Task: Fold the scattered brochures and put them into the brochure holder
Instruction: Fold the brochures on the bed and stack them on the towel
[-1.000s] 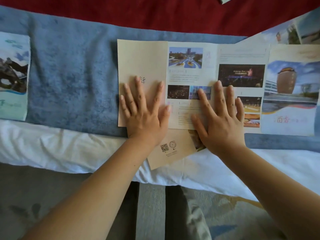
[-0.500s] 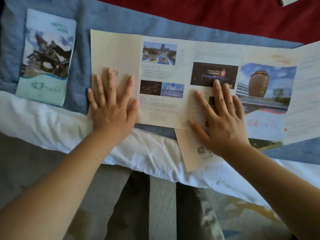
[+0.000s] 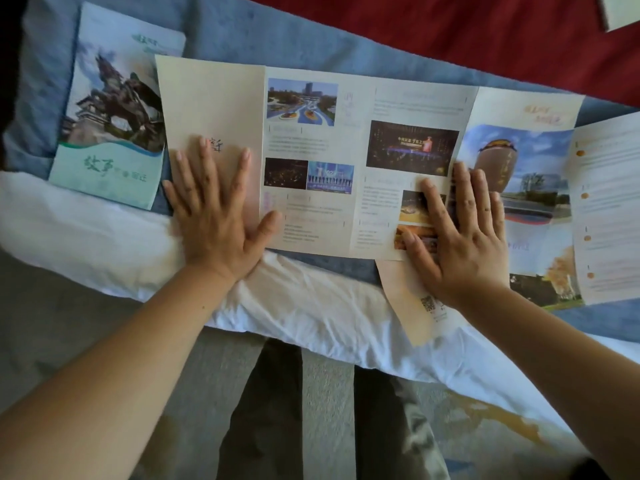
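Observation:
An unfolded brochure (image 3: 311,150) with photo panels lies flat on a blue blanket (image 3: 311,46). My left hand (image 3: 214,216) presses flat, fingers spread, on its plain cream left panel. My right hand (image 3: 457,233) presses flat on its right panel and on a cream leaflet with a QR code (image 3: 419,306) that sticks out below. A folded teal brochure (image 3: 114,109) with a rock picture lies at the left, partly under the open one. Another open brochure (image 3: 540,188) showing a brown jar-shaped building lies at the right. No brochure holder is in view.
A white sheet (image 3: 104,237) runs along the near edge of the bed. A red cover (image 3: 485,29) lies beyond the blanket, with a white paper corner (image 3: 623,8) at the top right. My legs and a patterned floor show below.
My hands have slid apart along the open brochure, the left toward its left panel and the right toward its right edge. The view has shifted, bringing the teal brochure closer.

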